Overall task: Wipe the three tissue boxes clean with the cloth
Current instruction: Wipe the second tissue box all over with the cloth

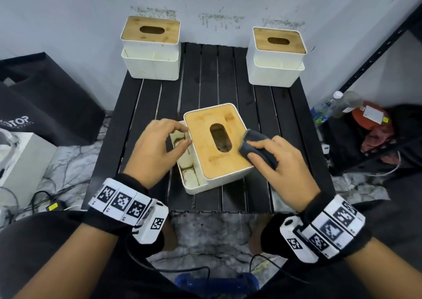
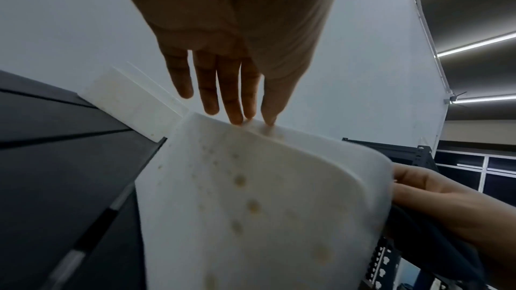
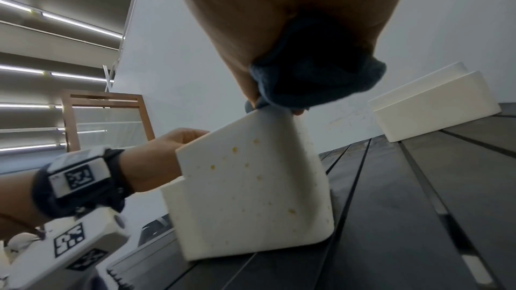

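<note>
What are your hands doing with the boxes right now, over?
Left hand steadying near tissue box. Right hand holds cloth on its wooden lid. Two far boxes untouched. Nothing in the way.

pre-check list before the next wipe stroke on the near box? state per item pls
1. Cloth held in right hand: ok.
2. Cloth touching the wooden lid of the near box, at its right edge: ok.
3. Left hand steadying the box at its side compartment: ok, fingertips on the rim.
4. Box flat on the table: ok.
5. Box sides clean: not ok, yellow spots on the white wall.
6. Two far boxes clear of the stroke: ok.
</note>
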